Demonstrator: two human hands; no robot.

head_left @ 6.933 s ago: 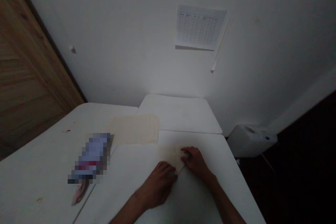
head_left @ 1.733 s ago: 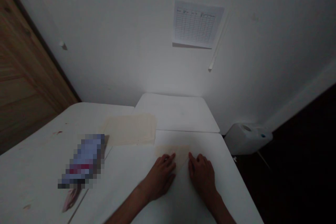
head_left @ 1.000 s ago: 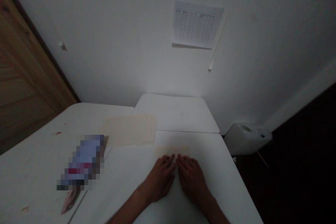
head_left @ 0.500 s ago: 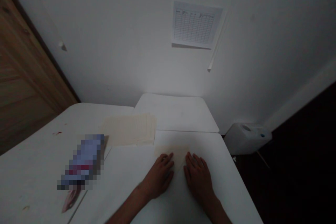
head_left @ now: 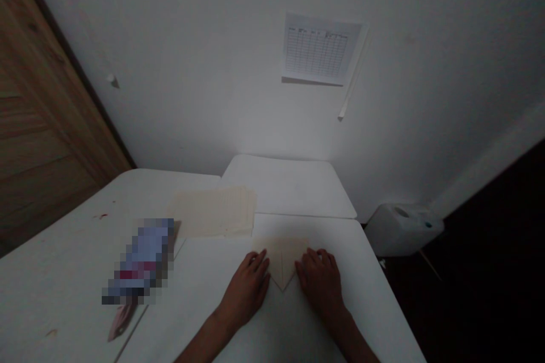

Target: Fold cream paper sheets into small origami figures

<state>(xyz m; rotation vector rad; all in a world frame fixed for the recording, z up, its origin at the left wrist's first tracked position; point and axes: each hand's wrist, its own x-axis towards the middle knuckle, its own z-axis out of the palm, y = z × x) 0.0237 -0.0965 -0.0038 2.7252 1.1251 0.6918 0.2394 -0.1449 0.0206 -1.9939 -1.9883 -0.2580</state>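
A cream sheet of paper folded into a downward-pointing triangle (head_left: 281, 258) lies on the white table (head_left: 221, 317). My left hand (head_left: 247, 290) rests flat beside its left edge, fingers stretched forward, fingertips at the paper's upper left corner. On the right, my right hand (head_left: 319, 285) lies flat with fingers slightly curled, touching the triangle's right edge. Neither hand holds anything. A centre crease runs down the triangle to its tip between my hands.
A stack of cream sheets (head_left: 215, 212) lies behind and left of the folded paper. A blurred-out bluish object (head_left: 142, 261) sits further left. A second white table (head_left: 289, 184) abuts the wall. A printed chart (head_left: 317, 51) hangs above; a white container (head_left: 402, 227) stands at right.
My hands have slid apart and slightly back, uncovering the whole folded triangle with its tip. The camera has tilted a little downward.
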